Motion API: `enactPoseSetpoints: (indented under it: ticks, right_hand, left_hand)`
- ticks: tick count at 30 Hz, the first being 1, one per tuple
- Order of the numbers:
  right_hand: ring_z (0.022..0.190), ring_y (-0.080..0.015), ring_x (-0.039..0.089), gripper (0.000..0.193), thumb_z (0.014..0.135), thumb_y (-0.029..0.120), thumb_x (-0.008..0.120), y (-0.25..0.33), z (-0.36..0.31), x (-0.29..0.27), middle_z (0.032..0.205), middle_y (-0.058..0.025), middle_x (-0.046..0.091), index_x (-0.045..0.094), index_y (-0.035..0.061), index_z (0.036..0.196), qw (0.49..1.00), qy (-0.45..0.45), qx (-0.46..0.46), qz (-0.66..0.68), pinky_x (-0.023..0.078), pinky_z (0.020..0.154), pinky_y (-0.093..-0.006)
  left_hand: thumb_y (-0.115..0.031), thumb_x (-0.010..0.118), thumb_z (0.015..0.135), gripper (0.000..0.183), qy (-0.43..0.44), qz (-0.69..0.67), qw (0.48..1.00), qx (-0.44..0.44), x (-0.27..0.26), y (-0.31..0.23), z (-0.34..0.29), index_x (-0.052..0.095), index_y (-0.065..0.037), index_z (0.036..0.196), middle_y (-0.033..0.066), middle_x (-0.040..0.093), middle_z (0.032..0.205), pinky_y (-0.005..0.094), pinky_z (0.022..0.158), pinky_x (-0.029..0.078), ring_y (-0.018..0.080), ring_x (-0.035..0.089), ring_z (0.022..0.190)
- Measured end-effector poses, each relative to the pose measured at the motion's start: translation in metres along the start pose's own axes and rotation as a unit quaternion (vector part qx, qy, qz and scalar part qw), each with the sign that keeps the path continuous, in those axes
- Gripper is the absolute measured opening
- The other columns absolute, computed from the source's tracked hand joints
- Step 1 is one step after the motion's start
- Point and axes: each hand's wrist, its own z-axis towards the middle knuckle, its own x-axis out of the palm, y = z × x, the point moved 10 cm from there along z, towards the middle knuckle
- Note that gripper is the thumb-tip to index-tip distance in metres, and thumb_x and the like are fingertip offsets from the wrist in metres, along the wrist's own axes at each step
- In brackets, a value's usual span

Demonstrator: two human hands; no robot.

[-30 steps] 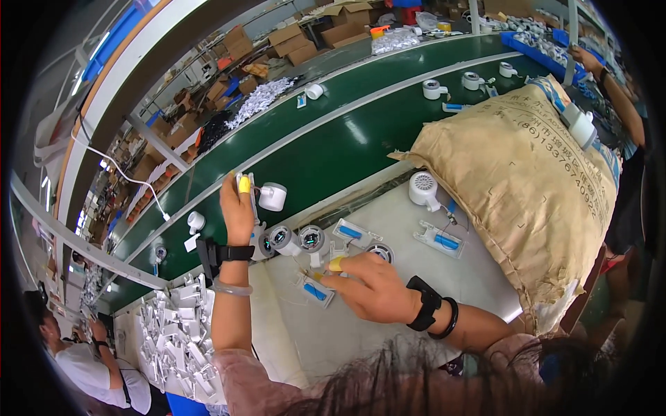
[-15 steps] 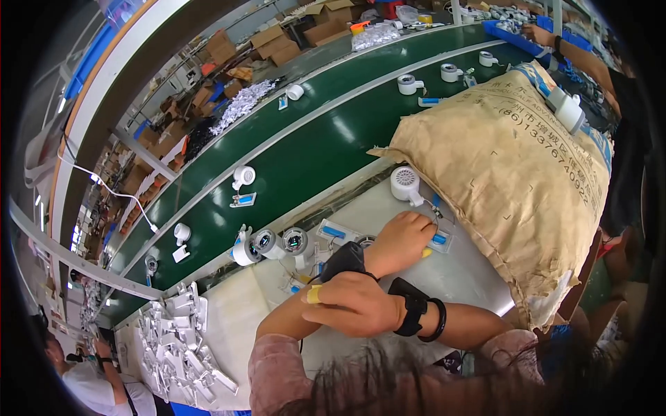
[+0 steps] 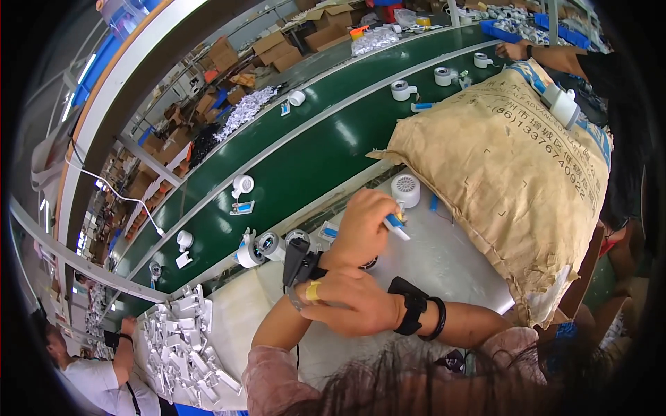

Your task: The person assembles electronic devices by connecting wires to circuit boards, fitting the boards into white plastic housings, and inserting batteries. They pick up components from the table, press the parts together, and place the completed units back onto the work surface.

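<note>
Near the middle of the view, above the grey worktop, the left hand pinches a white-and-blue part, which juts out from the right side of the hand, tilted, its white end pointing toward 4 o'clock. Taking that hand as the centre of the clock, the right hand lies at 6 o'clock, crossing over the left wrist, its fingers pointing to about 9 o'clock and a yellow wrap on it; whether it touches the wrist or grips anything, I cannot tell. Just beside the held part, at 2 o'clock, sits a white fan head with its round grille facing up. Farther out, between 2 and 3 o'clock, a bulky brown sack leans over the worktop, with another white fan unit resting on its upper part. Toward 9 o'clock, round white housings stand close together along the edge of the green conveyor. At 8 o'clock lies a heap of white plastic pieces, with a co-worker well beyond it; at 1 o'clock another person's hand is near a blue tray.
</note>
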Motion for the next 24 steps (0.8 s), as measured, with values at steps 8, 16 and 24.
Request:
enactPoseSetpoints:
  ticks: [8,16,24]
  right_hand:
    - [0.116,-0.0378,0.048,0.053,0.073,0.001,0.061,-0.071,0.002,-0.024,0.129,-0.0164,0.046,0.051,0.0006,0.125,0.954,-0.012,0.239,-0.182,0.036,0.097,-0.0481]
    - [0.082,-0.0308,0.060,0.028,0.088,0.021,0.063,-0.127,-0.029,-0.003,0.082,-0.0140,0.064,0.058,0.0023,0.109,0.910,0.195,0.307,-0.202,0.042,0.086,-0.0394]
    - [0.048,-0.0054,0.048,0.033,0.101,0.029,0.048,-0.139,-0.035,-0.011,0.068,-0.0016,0.054,0.062,0.0006,0.097,0.840,0.093,0.489,0.214,0.039,0.045,-0.0207]
  left_hand:
    - [0.012,0.056,0.078,0.025,-0.188,-0.258,0.919,-0.229,-0.065,0.073,-0.061,0.063,-0.003,0.097,0.0082,0.059,0.109,0.0316,0.093,0.044,0.0224,0.057,0.105]
    - [0.008,0.051,0.085,0.017,-0.171,-0.360,0.898,-0.184,-0.074,0.055,-0.066,0.062,-0.001,0.094,0.0120,0.062,0.112,0.0302,0.085,0.050,0.0193,0.062,0.098]
    - [0.003,0.037,0.090,0.034,-0.220,-0.418,0.845,-0.250,-0.080,0.050,-0.078,0.052,0.000,0.121,0.0128,0.057,0.117,0.0324,0.081,0.056,0.0197,0.059,0.106]
